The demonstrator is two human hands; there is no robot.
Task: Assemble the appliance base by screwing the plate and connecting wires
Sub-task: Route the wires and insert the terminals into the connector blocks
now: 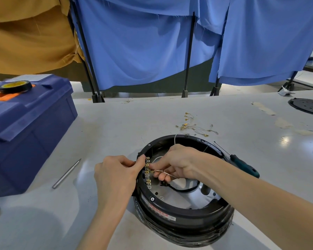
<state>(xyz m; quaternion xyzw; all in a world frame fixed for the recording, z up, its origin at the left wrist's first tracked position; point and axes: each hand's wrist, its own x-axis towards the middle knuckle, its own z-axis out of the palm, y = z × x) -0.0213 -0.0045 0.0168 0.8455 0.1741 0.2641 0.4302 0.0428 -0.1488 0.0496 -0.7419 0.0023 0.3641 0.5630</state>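
Observation:
A round black appliance base (183, 218) lies open side up on the white table, a metal plate (179, 197) visible inside it. Along its left inner wall runs a column of brass terminals (148, 173). My left hand (116, 175) grips the left rim, thumb and fingers curled at the top terminals. Inside the ring, my right hand (179, 162) pinches a thin white wire (160, 171) with a brass connector, its tip right beside the terminals. A black cable (183, 189) loops over the plate.
A teal-handled screwdriver (242, 165) leans on the base's right rim. Loose wires with brass connectors (193, 126) lie behind the base. A metal bit (66, 174) lies left of my hands. A blue toolbox (25, 130) carrying a tape roll (15, 86) stands far left. A black disc (307, 106) sits far right.

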